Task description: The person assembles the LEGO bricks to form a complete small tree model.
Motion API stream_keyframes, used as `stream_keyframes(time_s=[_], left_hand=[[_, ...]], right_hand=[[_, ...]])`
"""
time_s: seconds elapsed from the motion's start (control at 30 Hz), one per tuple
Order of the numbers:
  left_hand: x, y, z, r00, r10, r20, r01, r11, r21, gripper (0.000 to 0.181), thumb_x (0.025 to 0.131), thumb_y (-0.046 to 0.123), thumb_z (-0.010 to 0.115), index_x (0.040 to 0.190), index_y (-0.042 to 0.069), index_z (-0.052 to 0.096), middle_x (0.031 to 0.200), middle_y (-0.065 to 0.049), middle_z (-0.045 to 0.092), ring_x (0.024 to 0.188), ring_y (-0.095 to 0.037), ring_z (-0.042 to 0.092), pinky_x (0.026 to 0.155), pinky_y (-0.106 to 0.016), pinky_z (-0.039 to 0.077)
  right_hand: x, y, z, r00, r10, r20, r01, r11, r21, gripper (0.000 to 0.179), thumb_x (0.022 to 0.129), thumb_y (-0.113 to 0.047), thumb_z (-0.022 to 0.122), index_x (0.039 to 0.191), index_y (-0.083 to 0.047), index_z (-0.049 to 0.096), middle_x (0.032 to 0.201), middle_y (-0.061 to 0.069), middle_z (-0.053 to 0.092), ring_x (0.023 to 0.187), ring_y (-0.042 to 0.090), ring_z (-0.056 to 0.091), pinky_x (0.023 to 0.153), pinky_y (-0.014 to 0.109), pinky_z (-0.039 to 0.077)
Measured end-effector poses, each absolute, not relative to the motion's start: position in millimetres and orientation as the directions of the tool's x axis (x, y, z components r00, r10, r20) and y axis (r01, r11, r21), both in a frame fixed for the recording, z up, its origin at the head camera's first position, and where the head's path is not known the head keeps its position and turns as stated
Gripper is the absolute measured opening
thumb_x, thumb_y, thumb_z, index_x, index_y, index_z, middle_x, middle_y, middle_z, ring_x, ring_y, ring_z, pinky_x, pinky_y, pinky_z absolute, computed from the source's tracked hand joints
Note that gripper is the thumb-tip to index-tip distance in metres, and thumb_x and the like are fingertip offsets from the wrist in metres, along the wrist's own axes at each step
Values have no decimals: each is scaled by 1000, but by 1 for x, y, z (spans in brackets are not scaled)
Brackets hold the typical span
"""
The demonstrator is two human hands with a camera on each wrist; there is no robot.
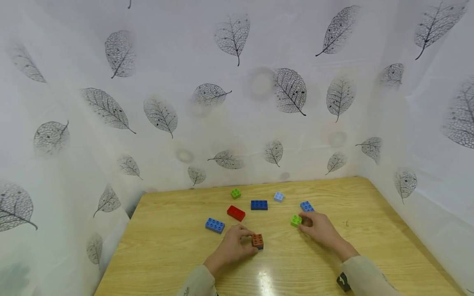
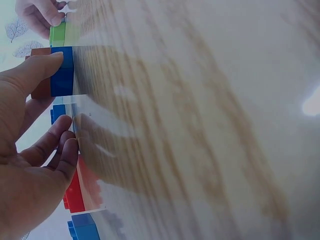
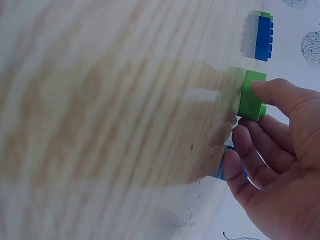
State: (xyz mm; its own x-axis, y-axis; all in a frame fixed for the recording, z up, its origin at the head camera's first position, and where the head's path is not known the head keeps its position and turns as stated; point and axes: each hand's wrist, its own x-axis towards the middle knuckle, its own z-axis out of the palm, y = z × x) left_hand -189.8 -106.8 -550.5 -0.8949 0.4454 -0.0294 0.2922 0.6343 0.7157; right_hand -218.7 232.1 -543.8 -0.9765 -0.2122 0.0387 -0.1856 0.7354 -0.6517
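The stack [image 1: 257, 241], brown over blue, sits pinched in the left hand [image 1: 233, 246]. To the stack's right and farther off, the right hand [image 1: 321, 230] pinches the squarish lime brick [image 1: 296, 220], on its side facing the stack. Beyond the stack on the desk [image 1: 155, 255] lie the navy [image 1: 259, 205] and red [image 1: 235, 213] bricks, off the line between the hands; left of it, a blue brick [image 1: 214, 225].

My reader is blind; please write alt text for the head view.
A person's left grip holds an orange brick atop a blue brick; the right grip pinches a lime-green brick. Six more bricks lie on the wood-grain table.
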Motion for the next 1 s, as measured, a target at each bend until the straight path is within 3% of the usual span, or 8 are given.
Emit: stream_keyframes(time_s=[0.17, 0.4, 0.67, 1.0], left_hand=[[-189, -106, -549, -899, 435, -44, 276, 641, 716, 45, 87, 36, 87, 127, 17, 76, 116, 5, 64, 113, -15, 56, 100, -40, 50], [-190, -106, -551, -898, 438, -41, 283, 646, 709, 45, 87, 36, 87, 127, 17, 76, 117, 5, 64, 112, -15, 56, 98, -38, 50], [-191, -106, -551, -897, 440, -32, 293, 649, 702, 45, 88, 37, 87, 127, 17, 76, 115, 5, 65, 111, -14, 57, 97, -36, 51], [-189, -106, -549, -897, 441, -36, 295, 655, 695, 45, 87, 37, 87, 126, 17, 76, 116, 4, 65, 111, -15, 57, 97, -38, 51]], right_hand=[[-219, 232, -543, -974, -221, 40, -195, 745, -638, 40, 91, -12, 80, 127, 4, 70, 105, 7, 76, 88, 13, 67, 73, 28, 56], [-219, 225, -536, -970, -237, 50, -210, 721, -660, 40, 90, -11, 79, 128, 0, 70, 111, 10, 75, 93, 17, 68, 79, 33, 58], [-216, 210, -522, -936, -326, 129, -329, 686, -649, 39, 87, -6, 79, 125, 1, 71, 113, 10, 74, 90, 13, 64, 72, 24, 52], [-214, 188, -511, -887, -425, 181, -437, 643, -629, 37, 89, -10, 79, 124, 0, 71, 113, 11, 73, 84, 11, 64, 68, 22, 51]])
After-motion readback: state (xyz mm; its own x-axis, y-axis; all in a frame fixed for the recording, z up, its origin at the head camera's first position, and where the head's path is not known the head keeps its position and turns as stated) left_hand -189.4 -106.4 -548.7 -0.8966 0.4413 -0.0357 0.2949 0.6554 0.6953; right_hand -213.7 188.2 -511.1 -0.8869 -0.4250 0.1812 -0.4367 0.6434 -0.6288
